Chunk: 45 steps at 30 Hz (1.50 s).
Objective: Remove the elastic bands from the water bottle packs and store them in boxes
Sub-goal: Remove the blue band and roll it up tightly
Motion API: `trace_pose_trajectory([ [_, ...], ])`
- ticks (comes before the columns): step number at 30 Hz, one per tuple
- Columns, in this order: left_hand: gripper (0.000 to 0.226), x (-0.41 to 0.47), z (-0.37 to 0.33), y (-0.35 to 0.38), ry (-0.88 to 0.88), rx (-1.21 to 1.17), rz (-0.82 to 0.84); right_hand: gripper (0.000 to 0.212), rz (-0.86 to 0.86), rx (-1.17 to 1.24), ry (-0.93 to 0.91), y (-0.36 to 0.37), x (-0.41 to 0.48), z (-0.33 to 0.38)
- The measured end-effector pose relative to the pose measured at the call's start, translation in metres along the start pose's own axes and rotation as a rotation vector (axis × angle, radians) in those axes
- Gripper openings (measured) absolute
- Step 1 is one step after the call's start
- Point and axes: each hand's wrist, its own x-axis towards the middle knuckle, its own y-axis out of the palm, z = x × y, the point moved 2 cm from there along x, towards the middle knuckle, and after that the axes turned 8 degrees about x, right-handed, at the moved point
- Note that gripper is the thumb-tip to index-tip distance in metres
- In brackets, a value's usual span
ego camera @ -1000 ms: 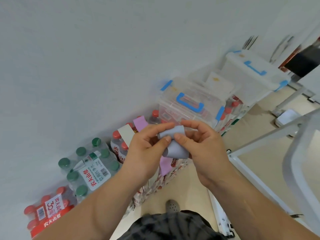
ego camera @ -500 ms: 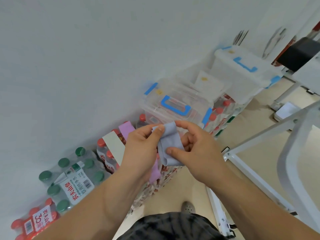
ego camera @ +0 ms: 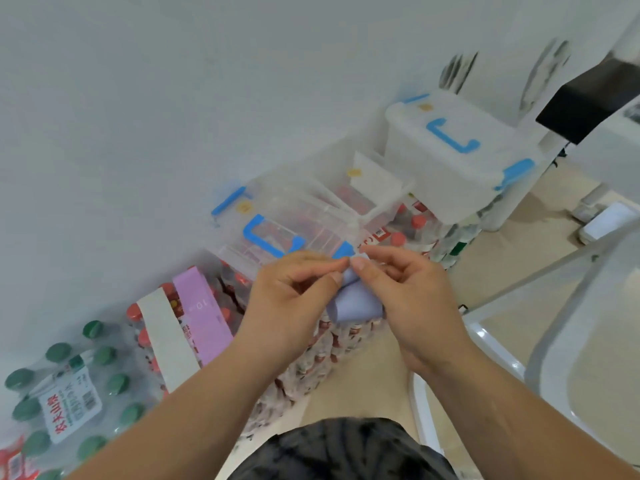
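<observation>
A pale blue elastic band point(ego camera: 353, 304) is pinched between both hands, folded into a loose loop that hangs below the fingertips. The left hand point(ego camera: 294, 299) has its grip closed on the band's upper edge between thumb and forefinger; the right hand point(ego camera: 408, 296) grips the same edge just beside it, thumb tip nearly touching the left one.

Directly behind the grip sits a clear box point(ego camera: 277, 230) with blue handle and clips, resting on packs of red-capped bottles point(ego camera: 346, 337). Left of the hands, a purple band point(ego camera: 202, 317) and a white band point(ego camera: 166, 341) are still wrapped around a pack. Further left lies a pack of green-capped bottles point(ego camera: 69, 389). Beyond the grip to the right stands a white box point(ego camera: 453, 157) with blue handle. Everything lines a plain white wall point(ego camera: 173, 98) on a beige floor point(ego camera: 502, 265); a white frame point(ego camera: 554, 320) stands to the right.
</observation>
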Motion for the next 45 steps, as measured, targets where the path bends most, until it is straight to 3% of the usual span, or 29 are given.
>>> trace_pose_trajectory([
  [3, 0.025, 0.008, -0.004, 0.027, -0.005, 0.018, -0.007, 0.009, 0.056, 0.021, 0.02, -0.026, 0.011, 0.007],
  [9, 0.027, 0.019, -0.005, 0.062, -0.264, -0.21, 0.014, 0.022, 0.109, 0.021, -0.018, -0.062, 0.027, 0.018],
  [12, 0.022, 0.028, -0.011, 0.071, -0.272, -0.226, 0.043, 0.024, 0.115, 0.022, -0.016, -0.073, 0.031, 0.023],
  [17, 0.026, 0.051, -0.017, 0.08, -0.21, -0.252, 0.065, 0.01, -0.003, 0.021, -0.037, -0.083, 0.042, 0.035],
  [20, 0.026, 0.065, -0.016, 0.082, -0.229, -0.278, 0.095, 0.019, -0.036, 0.002, -0.114, -0.081, 0.054, 0.042],
  [24, 0.019, 0.091, -0.017, 0.08, -0.305, -0.383, 0.205, 0.024, -0.03, -0.122, -0.227, -0.076, 0.069, 0.054],
  [27, 0.029, 0.112, -0.02, 0.07, -0.354, -0.354, 0.349, 0.024, -0.044, -0.245, -0.263, -0.07, 0.081, 0.063],
  [33, 0.013, 0.149, -0.02, 0.059, -0.287, -0.414, 0.33, 0.021, -0.109, -0.198, -0.168, -0.053, 0.106, 0.073],
  [37, 0.013, 0.159, -0.011, 0.059, -0.258, -0.43, 0.315, 0.033, -0.148, -0.123, -0.104, -0.042, 0.117, 0.069],
  [41, 0.031, 0.163, -0.002, 0.055, -0.078, -0.19, 0.421, 0.015, -0.219, -0.188, -0.131, -0.038, 0.123, 0.064],
  [45, 0.036, 0.175, 0.002, 0.053, 0.106, -0.025, 0.535, 0.025, -0.225, -0.184, -0.141, -0.032, 0.131, 0.07],
])
